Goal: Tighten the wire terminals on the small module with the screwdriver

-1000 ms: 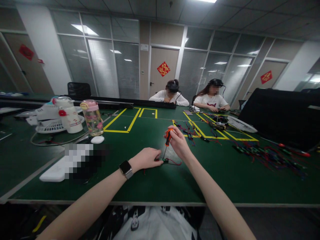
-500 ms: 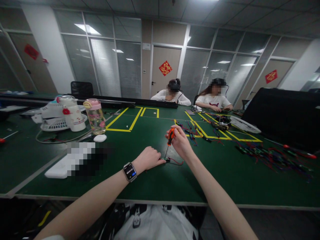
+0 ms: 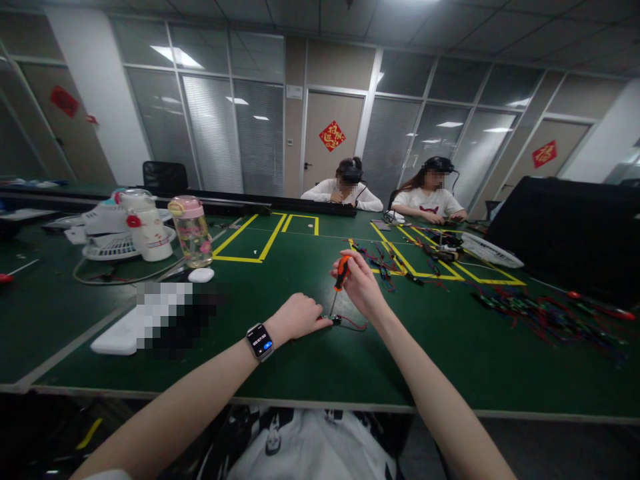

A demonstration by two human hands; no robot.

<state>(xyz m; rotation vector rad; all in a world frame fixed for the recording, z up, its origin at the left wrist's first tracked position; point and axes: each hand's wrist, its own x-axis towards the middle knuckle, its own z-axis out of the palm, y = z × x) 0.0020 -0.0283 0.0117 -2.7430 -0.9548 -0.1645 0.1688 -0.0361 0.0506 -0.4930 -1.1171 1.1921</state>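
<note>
You have the small circuit board (image 3: pixel 336 321) flat on the green bench (image 3: pixel 310 377) in front of you, just ahead of the fingertips of your left hand (image 3: pixel 295 316), with a thin red wire (image 3: pixel 361 326) looping away on its right side. Your left hand lies low, fingers bent and thumb stretched out to the board's near left end; whether it pinches the board or only presses it down cannot be told from here. Your right hand (image 3: pixel 358 281) is curled closed around the orange and black handle of the screwdriver (image 3: pixel 343 272), which leans slightly, handle up and to the right, with its tip down at the board. The step in hand looks like working the driver at one spot on the board while the left hand steadies it; what the tip meets there is too small to make out. The next move seems to call for a firm left hold, the tip well seated and the handle turned between your fingers without side push, since a slip could skate toward your left thumb. More wired boards (image 3: pixel 543 313) lie heaped well apart, to your right.
</note>
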